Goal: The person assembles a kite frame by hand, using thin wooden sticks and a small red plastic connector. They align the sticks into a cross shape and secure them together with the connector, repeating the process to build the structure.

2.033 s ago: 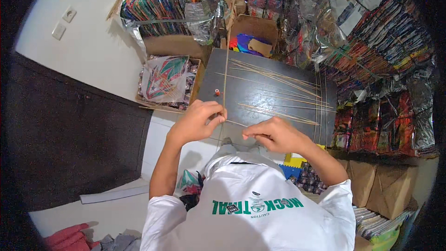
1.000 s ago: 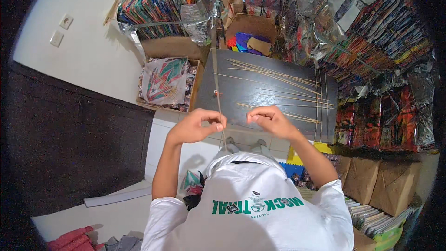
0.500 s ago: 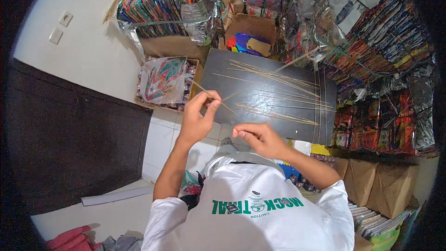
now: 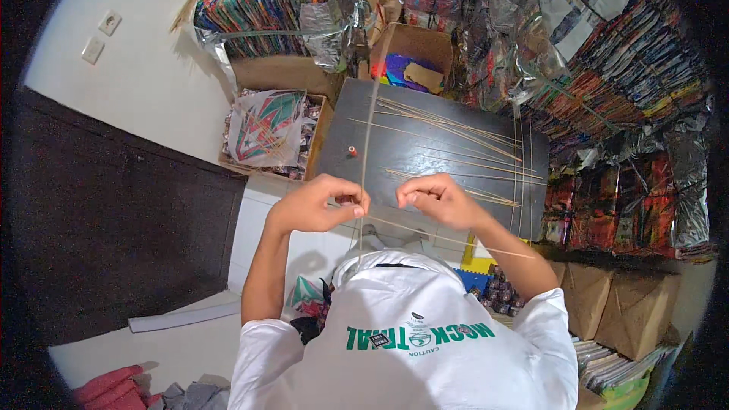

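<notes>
My left hand (image 4: 323, 203) is closed in a pinch on two thin bamboo sticks that cross at its fingertips. One long stick (image 4: 369, 125) stands nearly upright in the picture, reaching past the far edge of the dark table. The other stick (image 4: 448, 238) slants rightward, passing below my right hand and in front of my right forearm. My right hand (image 4: 442, 201) hovers a little to the right, thumb and fingers pressed together; whatever they pinch, perhaps something very fine, cannot be made out. A small red spool (image 4: 351, 152) is on the table beyond my left hand.
Several loose bamboo sticks (image 4: 448, 131) lie across the dark table (image 4: 342, 118). Left of it sits an open carton (image 4: 323, 133) topped with a printed sheet (image 4: 266, 129). Behind is a cardboard box (image 4: 425, 42). Plastic-wrapped stacks (image 4: 607, 99) crowd the back and right.
The crossed sticks have turned, one now upright and one slanting right. My left hand has come nearer and rotated; my right hand has moved slightly up and away. The red spool has come into sight.
</notes>
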Demonstrator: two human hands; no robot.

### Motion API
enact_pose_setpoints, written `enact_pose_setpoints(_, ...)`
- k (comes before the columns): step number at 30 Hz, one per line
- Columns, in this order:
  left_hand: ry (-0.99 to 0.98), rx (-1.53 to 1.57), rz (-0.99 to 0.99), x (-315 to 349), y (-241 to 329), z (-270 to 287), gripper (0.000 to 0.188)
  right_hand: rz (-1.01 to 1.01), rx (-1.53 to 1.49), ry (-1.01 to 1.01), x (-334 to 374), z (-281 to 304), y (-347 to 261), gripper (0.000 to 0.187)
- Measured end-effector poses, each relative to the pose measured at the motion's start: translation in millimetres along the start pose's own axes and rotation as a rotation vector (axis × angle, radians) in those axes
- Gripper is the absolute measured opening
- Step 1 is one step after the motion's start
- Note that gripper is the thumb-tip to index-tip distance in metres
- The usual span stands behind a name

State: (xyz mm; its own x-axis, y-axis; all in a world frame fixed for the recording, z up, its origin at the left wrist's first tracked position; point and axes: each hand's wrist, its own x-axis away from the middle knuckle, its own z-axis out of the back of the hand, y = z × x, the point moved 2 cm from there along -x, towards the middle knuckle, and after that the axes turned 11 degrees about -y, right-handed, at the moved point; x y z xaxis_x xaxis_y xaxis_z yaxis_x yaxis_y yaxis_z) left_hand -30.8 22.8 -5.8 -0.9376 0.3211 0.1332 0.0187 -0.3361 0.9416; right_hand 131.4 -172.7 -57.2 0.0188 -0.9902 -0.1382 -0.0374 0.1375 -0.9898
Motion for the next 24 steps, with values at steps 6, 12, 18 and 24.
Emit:
enact_pose_setpoints(6,0.114,-0.256,0.077,-3,2,7,0.013,-0.068,0.439,-0.184,-2,-2,-46,0.02)
enact_pose_setpoints(12,0.08,-0.282,0.084,-5,-2,0,0.013,-0.045,0.806,-0.216,4,4,-54,0.034)
enact_pose_setpoints(18,0.41,-0.299,0.008,-13,-19,-10,0.012,-0.067,0.867,-0.166,1,0,-59,0.029)
enact_pose_setpoints(24,0.913,-0.078,-0.06,-29,-42,-17,0.011,-0.096,0.675,0.033,-8,-21,-46,0.018)
